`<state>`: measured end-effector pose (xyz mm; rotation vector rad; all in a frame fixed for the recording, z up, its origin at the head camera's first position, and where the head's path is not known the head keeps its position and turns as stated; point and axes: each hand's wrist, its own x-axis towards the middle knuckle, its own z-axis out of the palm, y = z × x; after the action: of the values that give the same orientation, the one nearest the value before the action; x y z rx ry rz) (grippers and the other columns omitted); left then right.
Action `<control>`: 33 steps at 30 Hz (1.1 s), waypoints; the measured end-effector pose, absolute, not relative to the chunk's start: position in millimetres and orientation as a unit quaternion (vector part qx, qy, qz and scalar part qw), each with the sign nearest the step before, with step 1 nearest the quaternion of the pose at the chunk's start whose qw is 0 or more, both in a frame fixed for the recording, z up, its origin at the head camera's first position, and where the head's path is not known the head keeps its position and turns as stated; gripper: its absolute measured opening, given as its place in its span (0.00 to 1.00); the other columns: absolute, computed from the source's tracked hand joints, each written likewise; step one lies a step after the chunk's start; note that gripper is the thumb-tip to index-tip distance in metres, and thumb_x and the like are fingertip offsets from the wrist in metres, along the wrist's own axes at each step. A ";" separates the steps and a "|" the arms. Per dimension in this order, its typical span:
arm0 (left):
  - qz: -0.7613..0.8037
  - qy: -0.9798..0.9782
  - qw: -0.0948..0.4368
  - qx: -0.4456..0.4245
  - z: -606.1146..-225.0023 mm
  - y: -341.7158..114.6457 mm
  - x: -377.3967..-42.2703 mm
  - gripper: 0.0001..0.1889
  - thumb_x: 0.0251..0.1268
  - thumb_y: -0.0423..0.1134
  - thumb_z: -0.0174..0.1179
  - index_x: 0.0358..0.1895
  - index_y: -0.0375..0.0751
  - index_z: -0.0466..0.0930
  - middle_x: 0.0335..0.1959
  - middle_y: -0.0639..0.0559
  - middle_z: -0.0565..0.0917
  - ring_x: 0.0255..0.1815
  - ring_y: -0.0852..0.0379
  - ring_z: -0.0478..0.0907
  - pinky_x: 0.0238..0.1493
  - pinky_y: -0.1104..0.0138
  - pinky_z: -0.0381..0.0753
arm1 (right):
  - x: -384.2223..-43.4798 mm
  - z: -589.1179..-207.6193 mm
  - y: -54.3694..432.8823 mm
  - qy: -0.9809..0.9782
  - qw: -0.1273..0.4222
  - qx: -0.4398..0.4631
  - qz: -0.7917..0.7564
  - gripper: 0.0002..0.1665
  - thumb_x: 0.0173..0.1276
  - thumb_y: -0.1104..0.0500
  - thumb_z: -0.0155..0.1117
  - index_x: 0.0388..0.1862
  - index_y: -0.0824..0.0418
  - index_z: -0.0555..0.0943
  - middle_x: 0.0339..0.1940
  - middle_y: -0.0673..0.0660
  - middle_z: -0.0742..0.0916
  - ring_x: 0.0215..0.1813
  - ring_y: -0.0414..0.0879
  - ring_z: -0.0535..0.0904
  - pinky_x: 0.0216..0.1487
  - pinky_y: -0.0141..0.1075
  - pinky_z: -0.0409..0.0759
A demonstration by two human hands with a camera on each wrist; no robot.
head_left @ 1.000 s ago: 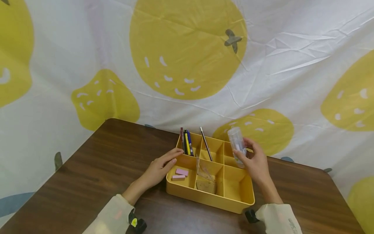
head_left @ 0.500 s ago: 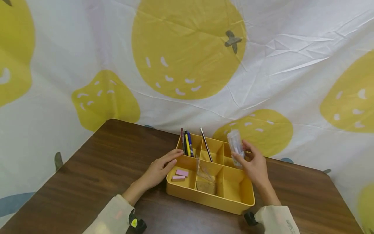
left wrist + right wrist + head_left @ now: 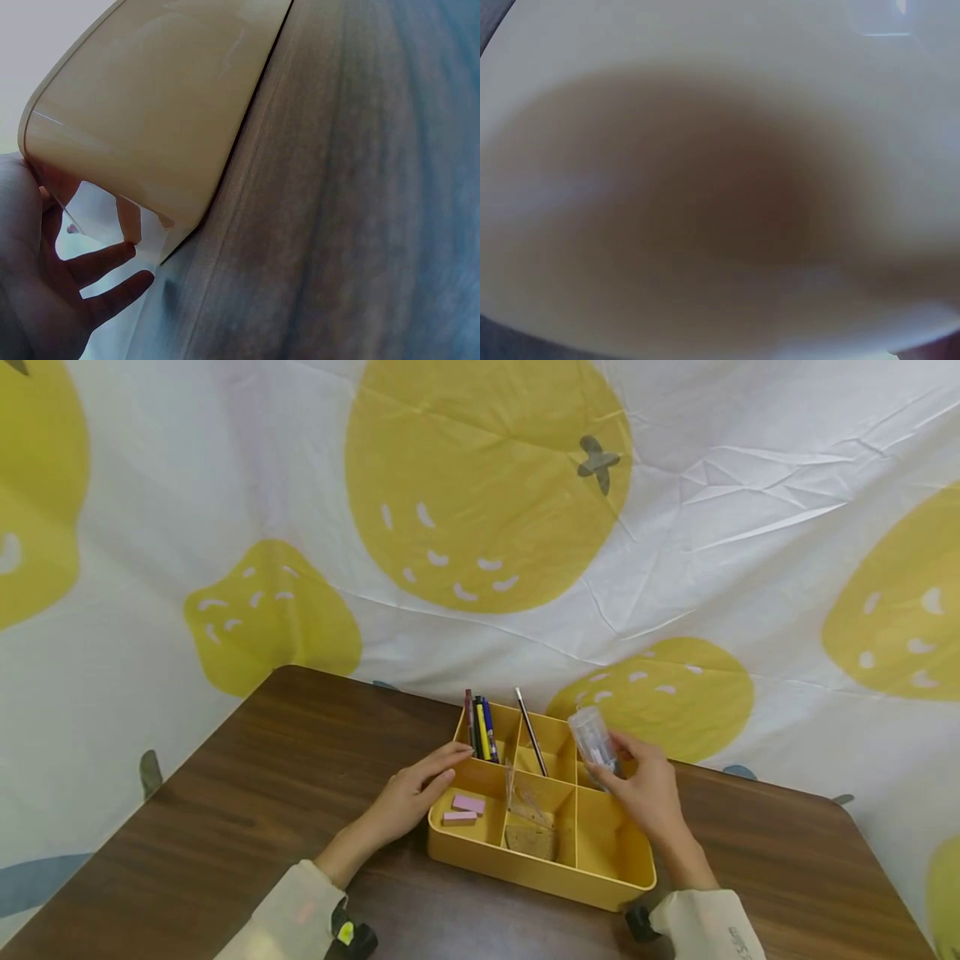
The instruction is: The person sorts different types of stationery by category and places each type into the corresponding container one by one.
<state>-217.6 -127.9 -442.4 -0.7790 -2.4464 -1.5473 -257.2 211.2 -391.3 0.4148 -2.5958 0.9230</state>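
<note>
My right hand (image 3: 651,789) grips a clear plastic cylinder (image 3: 594,739) between thumb and fingers. Tilted to the left, it stands over the back right compartment of a yellow divided organizer box (image 3: 540,878); the contents of the cylinder are too small to make out. At the box's left side, my left hand (image 3: 411,785) rests with fairly straight fingers on the rim. In the left wrist view, the fingers (image 3: 105,262) lie along the outer wall of the box (image 3: 150,97). The right wrist view is filled by a blurred, pale surface.
Several pens (image 3: 482,731) lean in the back left compartment, and a dark pencil (image 3: 531,731) in the back middle one. Two pink erasers (image 3: 460,818) lie front left; clear rulers (image 3: 528,806) stand front middle. Behind the brown table (image 3: 300,760) hangs a fruit-print curtain (image 3: 480,485).
My right hand has moved slightly left with the clear cylinder, whose top now leans further left and lower. The left hand and the box stay about where they were.
</note>
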 end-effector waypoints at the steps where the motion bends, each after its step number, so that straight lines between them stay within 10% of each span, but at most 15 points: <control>1: -0.515 -0.814 0.071 -0.259 -442.6 -127.9 -217.6 0.19 0.76 0.39 0.47 0.66 0.46 0.72 0.70 0.53 0.67 0.71 0.55 0.59 0.67 0.51 0.59 | -257.3 -390.9 210.8 -0.919 0.175 0.146 0.321 0.32 0.57 0.53 0.75 0.58 0.67 0.78 0.45 0.64 0.84 0.45 0.56 0.78 0.43 0.49 0.74; 33: -0.525 -0.808 0.063 -0.260 -441.0 -127.2 -216.8 0.19 0.75 0.35 0.47 0.67 0.44 0.71 0.70 0.52 0.67 0.71 0.54 0.58 0.68 0.52 0.58 | -254.8 -386.2 206.0 -0.965 0.149 0.126 0.173 0.34 0.55 0.49 0.74 0.56 0.68 0.79 0.39 0.61 0.87 0.45 0.61 0.76 0.46 0.60 0.67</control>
<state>-216.8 -127.2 -441.0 -0.7863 -2.4408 -1.5851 -254.8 206.0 -386.2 0.3634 -2.7751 0.4985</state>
